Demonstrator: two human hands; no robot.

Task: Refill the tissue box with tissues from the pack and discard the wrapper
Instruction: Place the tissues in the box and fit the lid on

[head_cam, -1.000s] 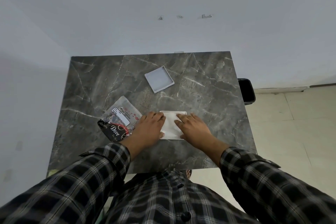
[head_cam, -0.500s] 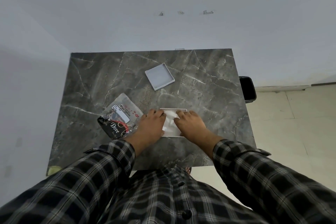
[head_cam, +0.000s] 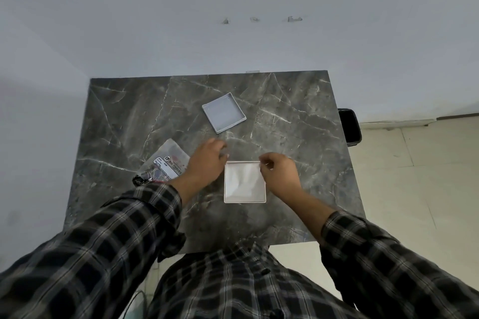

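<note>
A white square tissue box [head_cam: 245, 200] sits open near the table's front edge, with white tissues [head_cam: 243, 180] lying flat inside it. Its grey lid [head_cam: 224, 112] lies upside down farther back. The crumpled clear wrapper [head_cam: 166, 163] with a printed label lies to the left. My left hand [head_cam: 206, 163] hovers left of the box's far left corner, fingers loosely apart and blurred, holding nothing. My right hand [head_cam: 278, 171] rests at the box's far right corner, fingers curled; whether they pinch a tissue edge is unclear.
The dark marble table [head_cam: 298, 137] stands against a grey wall. A black bin [head_cam: 350, 125] stands on the tiled floor just past the table's right edge. My checked sleeves fill the lower part of the view.
Both hands have lifted off the tissues and spread apart, the left going left and back, the right to the far right corner. The tissues now show inside the box.
</note>
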